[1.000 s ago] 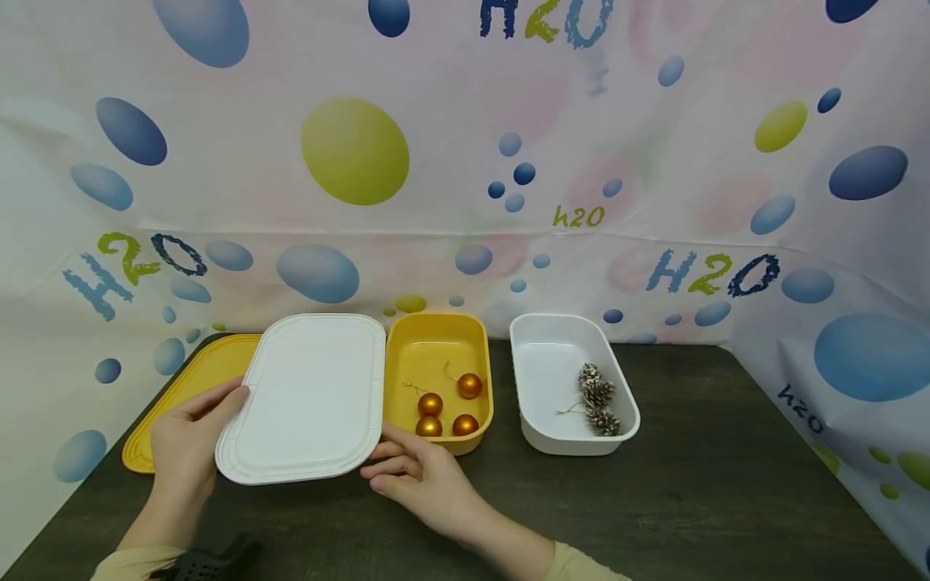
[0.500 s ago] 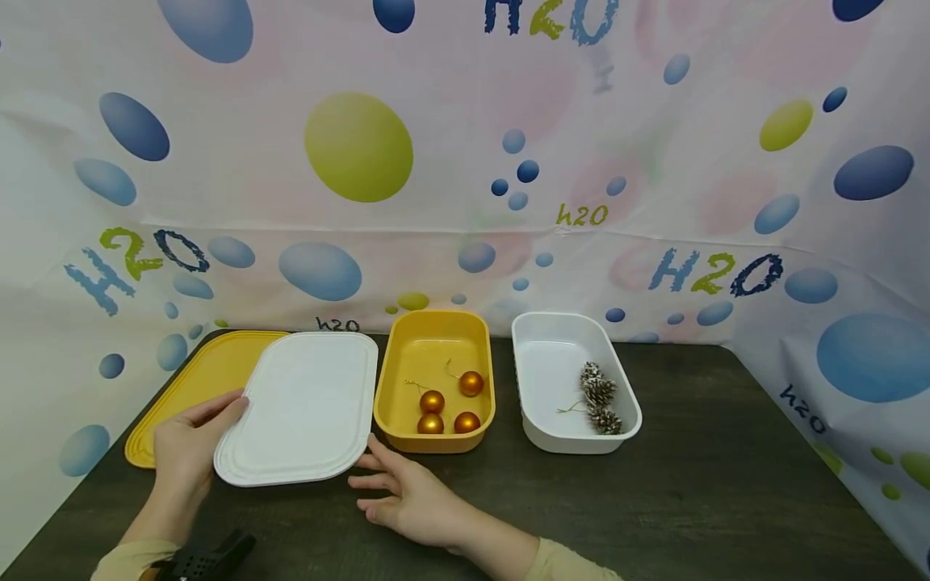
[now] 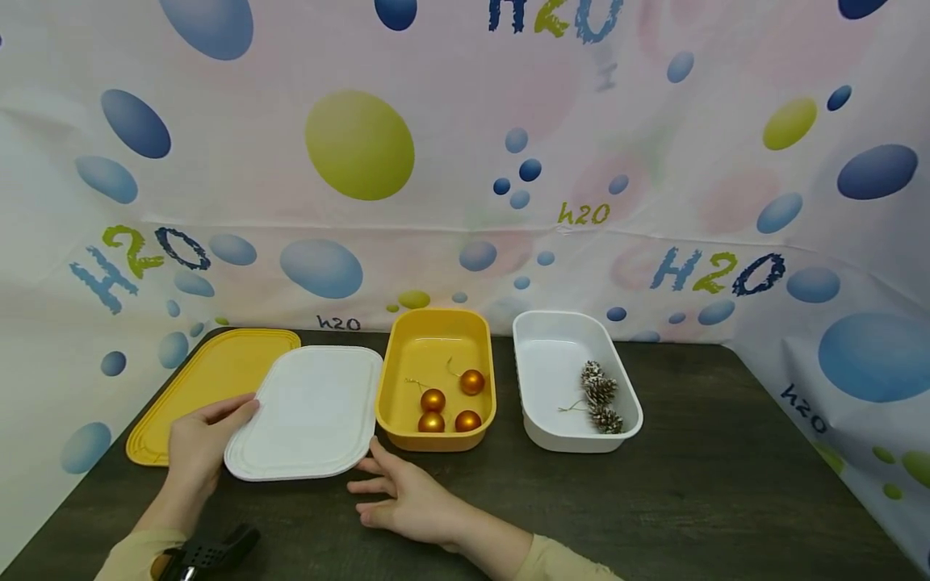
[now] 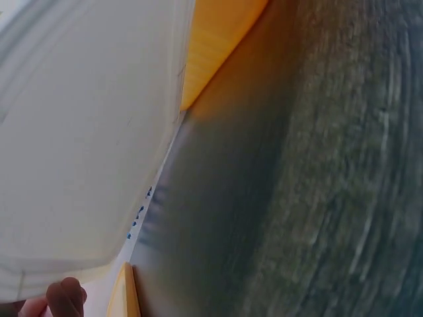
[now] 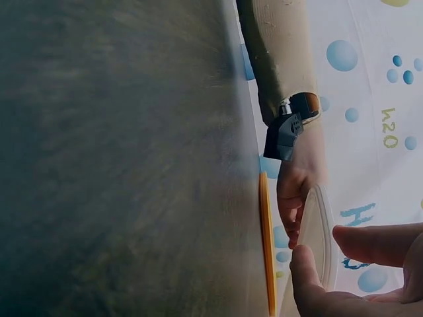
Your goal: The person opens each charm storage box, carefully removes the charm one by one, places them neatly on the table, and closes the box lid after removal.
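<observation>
A white lid (image 3: 308, 413), flat and rounded at the corners, is held slightly above the dark table. My left hand (image 3: 202, 445) pinches its left edge; the thumb lies on top, and the fingers underneath are mostly hidden in the head view. By the lid's near right corner is my right hand (image 3: 410, 496), fingers spread and fairly straight, one fingertip touching the rim. The right wrist view shows the lid's edge (image 5: 318, 224) between two fingers. Just right of the lid stands a yellow container (image 3: 436, 442) with several orange-gold Christmas baubles (image 3: 472, 382).
A yellow lid (image 3: 211, 375) lies at the left, partly behind the left hand. To the right stands a white container (image 3: 552, 363) with several frosted pine cones (image 3: 600, 392). A patterned curtain (image 3: 450, 186) hangs along the table's back edge.
The white lid has come down and toward me, uncovering more of the yellow lid and the yellow container's left side. The left hand has shifted slightly right with it; both containers stay in place.
</observation>
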`<state>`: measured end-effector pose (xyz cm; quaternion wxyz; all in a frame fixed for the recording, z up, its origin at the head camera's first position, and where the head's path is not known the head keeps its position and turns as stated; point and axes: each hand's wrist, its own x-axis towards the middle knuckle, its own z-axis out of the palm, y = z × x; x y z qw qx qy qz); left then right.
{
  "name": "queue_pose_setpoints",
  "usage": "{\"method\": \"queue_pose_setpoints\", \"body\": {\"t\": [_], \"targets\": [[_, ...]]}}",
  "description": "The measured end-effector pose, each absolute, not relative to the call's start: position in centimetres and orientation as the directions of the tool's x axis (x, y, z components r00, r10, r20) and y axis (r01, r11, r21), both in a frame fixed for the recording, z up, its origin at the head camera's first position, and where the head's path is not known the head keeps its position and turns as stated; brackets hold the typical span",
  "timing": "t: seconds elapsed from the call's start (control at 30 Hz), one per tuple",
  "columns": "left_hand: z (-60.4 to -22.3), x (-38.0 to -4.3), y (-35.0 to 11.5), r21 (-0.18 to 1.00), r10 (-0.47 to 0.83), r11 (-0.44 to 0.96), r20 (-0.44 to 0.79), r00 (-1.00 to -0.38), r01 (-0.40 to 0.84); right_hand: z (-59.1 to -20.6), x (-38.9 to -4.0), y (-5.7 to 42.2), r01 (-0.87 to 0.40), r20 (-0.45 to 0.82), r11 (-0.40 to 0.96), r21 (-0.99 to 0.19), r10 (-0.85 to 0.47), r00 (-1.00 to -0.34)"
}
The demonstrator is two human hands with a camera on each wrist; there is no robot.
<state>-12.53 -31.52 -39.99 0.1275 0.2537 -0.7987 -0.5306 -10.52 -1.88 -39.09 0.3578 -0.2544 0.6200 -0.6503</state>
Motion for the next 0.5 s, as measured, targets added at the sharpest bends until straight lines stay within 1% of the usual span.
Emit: {"method": "queue_pose_setpoints", "body": {"t": [0.27, 0.5], "targets": [[-40.23, -12.89, -31.49, 0.866, -0.487, 0.408, -0.062, -0.871, -0.289, -39.18, -10.79, -2.14, 0.169, -0.135, 0.037, -0.985, -0.772, -0.621], [-39.85, -12.90, -31.40, 0.809, -0.372, 0.526, -0.058, -0.927, -0.261, -39.27, -10.78, -2.43, 0.146, -0.147, 0.071, -0.987, -0.766, -0.626]]}}
